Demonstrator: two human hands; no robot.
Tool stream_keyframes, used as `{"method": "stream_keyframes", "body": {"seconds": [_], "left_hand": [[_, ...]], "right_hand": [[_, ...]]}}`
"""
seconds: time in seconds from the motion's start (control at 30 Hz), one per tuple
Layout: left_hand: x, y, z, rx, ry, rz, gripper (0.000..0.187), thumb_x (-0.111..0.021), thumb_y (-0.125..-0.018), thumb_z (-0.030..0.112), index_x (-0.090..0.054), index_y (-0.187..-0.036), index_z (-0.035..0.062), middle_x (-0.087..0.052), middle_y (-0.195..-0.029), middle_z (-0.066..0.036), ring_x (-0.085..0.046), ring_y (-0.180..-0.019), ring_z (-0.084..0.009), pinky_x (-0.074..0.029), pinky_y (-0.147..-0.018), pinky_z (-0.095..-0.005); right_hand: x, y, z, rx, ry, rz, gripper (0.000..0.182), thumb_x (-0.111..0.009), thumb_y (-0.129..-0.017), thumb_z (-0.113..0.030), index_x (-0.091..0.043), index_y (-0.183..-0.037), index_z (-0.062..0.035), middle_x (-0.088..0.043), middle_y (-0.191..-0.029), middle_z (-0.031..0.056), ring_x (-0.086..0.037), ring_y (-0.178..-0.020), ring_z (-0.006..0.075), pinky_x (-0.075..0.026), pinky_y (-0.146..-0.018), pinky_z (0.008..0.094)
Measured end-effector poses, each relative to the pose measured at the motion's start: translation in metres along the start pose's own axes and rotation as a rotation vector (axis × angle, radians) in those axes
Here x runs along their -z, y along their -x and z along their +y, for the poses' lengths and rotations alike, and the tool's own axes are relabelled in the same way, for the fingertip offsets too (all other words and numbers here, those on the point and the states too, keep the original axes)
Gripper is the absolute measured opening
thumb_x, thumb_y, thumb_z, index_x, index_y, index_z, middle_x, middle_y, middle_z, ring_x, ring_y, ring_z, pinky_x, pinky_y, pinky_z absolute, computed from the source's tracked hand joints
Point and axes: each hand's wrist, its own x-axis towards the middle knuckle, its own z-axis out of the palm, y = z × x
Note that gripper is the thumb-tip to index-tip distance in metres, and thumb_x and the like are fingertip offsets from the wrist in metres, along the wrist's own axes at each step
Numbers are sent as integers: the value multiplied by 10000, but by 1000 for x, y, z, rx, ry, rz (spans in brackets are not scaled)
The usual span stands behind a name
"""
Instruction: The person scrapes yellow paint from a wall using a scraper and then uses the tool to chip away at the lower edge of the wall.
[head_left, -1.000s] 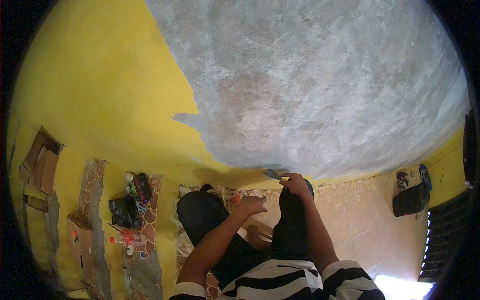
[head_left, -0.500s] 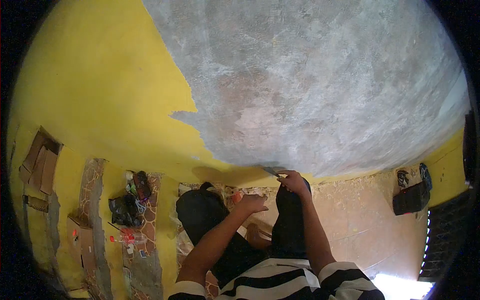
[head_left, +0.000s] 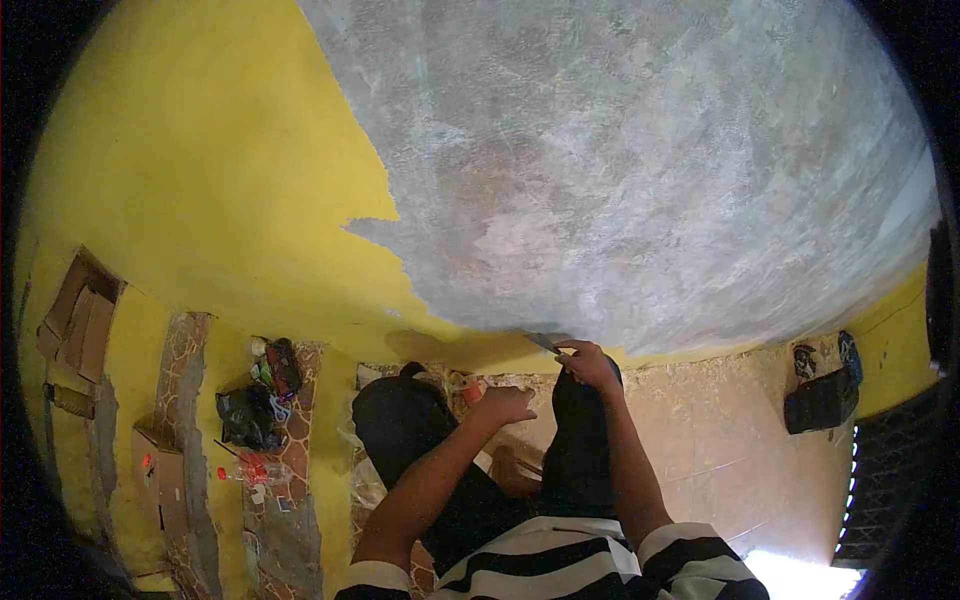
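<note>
Scraper (head_left: 543,343) is grasped in the grip of the right hand (head_left: 590,366), at the lower edge of the grey wall (head_left: 620,180); scraping beside the yellow paint (head_left: 470,347) appears to be in hand, and a low, steady angle is probably called for; whether anything is held by the curled left hand (head_left: 505,406) cannot be told; plastic bottle (head_left: 262,472) and black bag (head_left: 246,417) are seen at left; space is narrowed by the bent knees (head_left: 395,405).

Well back from the fingers (head_left: 570,346), my remote view gives me a shirt (head_left: 560,570) broadly striped black and white, its short sleeves (head_left: 700,560) striped too; dark trousers (head_left: 580,430) show nearer them.
</note>
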Motion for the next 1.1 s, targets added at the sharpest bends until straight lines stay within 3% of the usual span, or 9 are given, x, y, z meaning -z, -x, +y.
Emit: {"method": "stream_keyframes", "body": {"seconds": [0.33,0.6,1.1], "left_hand": [[7,3,3,22,-9,-22,548,-583,-804,508,-545,-1138,75,-638,-1052,-179,-623,-974,-341,-494,-774,-527],[10,4,5,16,-46,-37,611,-573,-814,517,-501,-1247,91,-634,-1062,-187,-625,-976,-339,-514,-768,-483],[11,2,8,12,5,-28,548,-565,-811,511,-547,-1164,92,-644,-1044,-185,-629,-963,-349,-499,-782,-509]], "right_hand": [[0,0,1,-5,13,9,325,-678,-828,-203,-650,-1109,-41,-580,-576,44,-500,-425,99,-402,-402,262],[0,2,0,23,27,29,314,-681,-827,-212,-659,-1104,-65,-585,-572,44,-511,-429,99,-414,-407,265],[0,-2,6,-3,15,4,331,-679,-816,-204,-657,-1121,-78,-595,-585,48,-507,-421,106,-415,-403,262]]}}
